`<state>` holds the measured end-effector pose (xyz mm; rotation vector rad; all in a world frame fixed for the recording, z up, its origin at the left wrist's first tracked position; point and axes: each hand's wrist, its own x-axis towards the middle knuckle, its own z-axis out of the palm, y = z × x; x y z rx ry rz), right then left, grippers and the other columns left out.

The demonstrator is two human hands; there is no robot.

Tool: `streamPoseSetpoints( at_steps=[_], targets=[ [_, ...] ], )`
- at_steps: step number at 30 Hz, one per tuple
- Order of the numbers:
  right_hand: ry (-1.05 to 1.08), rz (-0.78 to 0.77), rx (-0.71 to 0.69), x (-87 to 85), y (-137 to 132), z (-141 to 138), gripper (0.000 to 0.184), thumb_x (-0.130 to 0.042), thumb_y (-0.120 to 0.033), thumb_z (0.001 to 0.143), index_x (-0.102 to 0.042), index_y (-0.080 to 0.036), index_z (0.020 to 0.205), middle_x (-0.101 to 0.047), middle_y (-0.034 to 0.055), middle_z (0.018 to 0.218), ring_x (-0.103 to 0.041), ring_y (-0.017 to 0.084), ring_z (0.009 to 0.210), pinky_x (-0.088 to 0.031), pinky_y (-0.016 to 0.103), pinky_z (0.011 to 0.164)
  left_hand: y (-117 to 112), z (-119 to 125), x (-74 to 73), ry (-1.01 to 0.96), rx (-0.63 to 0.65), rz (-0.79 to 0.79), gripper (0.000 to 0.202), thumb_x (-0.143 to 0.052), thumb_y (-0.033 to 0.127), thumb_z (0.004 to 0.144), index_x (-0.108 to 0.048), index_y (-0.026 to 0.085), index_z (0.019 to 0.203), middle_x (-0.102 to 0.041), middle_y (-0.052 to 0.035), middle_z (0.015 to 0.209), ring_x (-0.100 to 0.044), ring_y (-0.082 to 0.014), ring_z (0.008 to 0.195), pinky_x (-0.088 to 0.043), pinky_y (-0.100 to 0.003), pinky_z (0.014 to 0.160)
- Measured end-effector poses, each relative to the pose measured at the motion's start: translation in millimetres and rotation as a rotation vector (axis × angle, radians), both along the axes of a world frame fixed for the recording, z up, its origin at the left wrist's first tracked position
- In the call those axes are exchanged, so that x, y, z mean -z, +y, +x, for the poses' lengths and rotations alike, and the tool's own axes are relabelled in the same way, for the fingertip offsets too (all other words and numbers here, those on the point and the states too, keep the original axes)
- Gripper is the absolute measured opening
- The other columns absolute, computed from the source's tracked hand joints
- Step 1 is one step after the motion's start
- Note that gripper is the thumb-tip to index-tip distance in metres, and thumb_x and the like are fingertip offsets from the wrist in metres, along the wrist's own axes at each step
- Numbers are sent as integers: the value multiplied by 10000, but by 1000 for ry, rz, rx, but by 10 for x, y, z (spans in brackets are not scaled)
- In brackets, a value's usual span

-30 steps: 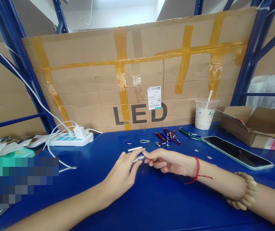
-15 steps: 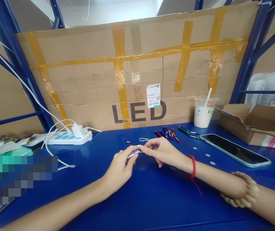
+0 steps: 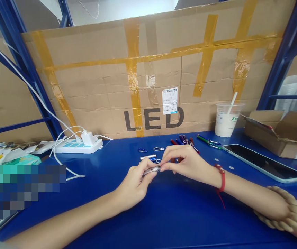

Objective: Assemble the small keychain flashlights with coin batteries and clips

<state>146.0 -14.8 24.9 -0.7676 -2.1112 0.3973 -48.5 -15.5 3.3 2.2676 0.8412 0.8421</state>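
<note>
My left hand [image 3: 134, 181] is closed around a slim silver metal tube [image 3: 151, 170] with faint dark print, its dark end pointing right. At that end, the thumb and fingertips of my right hand [image 3: 191, 160] are pinched together; any small part between them is hidden. Just behind my hands lie shiny silver and blue tubes [image 3: 147, 158] and a small metal clip, partly covered by my right fingers. Farther back are a blue carabiner [image 3: 142, 150] and a silver carabiner [image 3: 159, 149].
Red and blue tubes with clips [image 3: 185, 139] lie behind my right hand, beside a green one [image 3: 203, 139]. A phone [image 3: 264, 162], a lidded cup [image 3: 227, 121] and an open carton [image 3: 280, 138] stand right. A power strip [image 3: 73, 147] sits left, its white cable trailing. Cardboard backs the table.
Both hands have come slightly nearer, uncovering the silver and blue tubes behind them. The held tube shows more of its length. The whole view has shifted a little.
</note>
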Motion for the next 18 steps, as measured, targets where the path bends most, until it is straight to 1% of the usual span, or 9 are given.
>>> streamPoseSetpoints(
  at_steps=[2,3,5,8,13,15,18],
  targets=[
    [-62,145,6,-16,-15,12,163,-629,-279,772,-700,-162,684,-617,25,668,-561,97,591,-444,202,553,1,-2,0,-11,26,-21,93,-380,260,879,-424,186,845,-441,56,588,-370,-81,521,-299,-198,515],
    [-86,192,12,-21,-26,14,163,-614,-270,786,-702,-165,699,-623,27,679,-562,100,607,-442,206,570,2,-2,1,-23,39,-32,92,-383,262,879,-415,187,836,-443,55,591,-372,-80,523,-300,-198,517],
    [-116,235,28,-30,-48,12,170,-587,-264,808,-701,-170,724,-632,31,702,-561,102,610,-437,209,582,2,-4,2,-61,62,-56,108,-390,269,879,-387,189,806,-451,52,602,-380,-79,530,-306,-200,523],
    [-131,213,33,-52,-75,7,186,-567,-287,820,-696,-178,740,-632,34,713,-564,111,621,-432,216,588,6,-7,7,-120,101,-95,141,-393,293,883,-366,189,792,-458,46,615,-394,-79,543,-317,-205,538],
    [-117,107,9,-101,-113,1,192,-567,-308,812,-678,-182,720,-617,37,694,-552,121,607,-427,235,582,22,-15,24,-188,164,-131,196,-385,360,889,-345,191,797,-446,43,609,-387,-84,547,-313,-212,539],
    [-134,76,8,-106,-130,-8,190,-572,-288,802,-662,-175,678,-607,35,676,-536,118,596,-418,236,573,21,-20,26,-146,166,-104,191,-376,355,891,-343,192,797,-432,48,598,-362,-82,531,-296,-210,525],
    [-160,53,15,-84,-148,-30,198,-574,-256,791,-638,-165,627,-574,26,620,-503,112,579,-387,226,539,11,-23,25,-15,120,-20,150,-362,306,892,-340,196,793,-414,58,593,-322,-80,511,-271,-213,517]
  ],
)
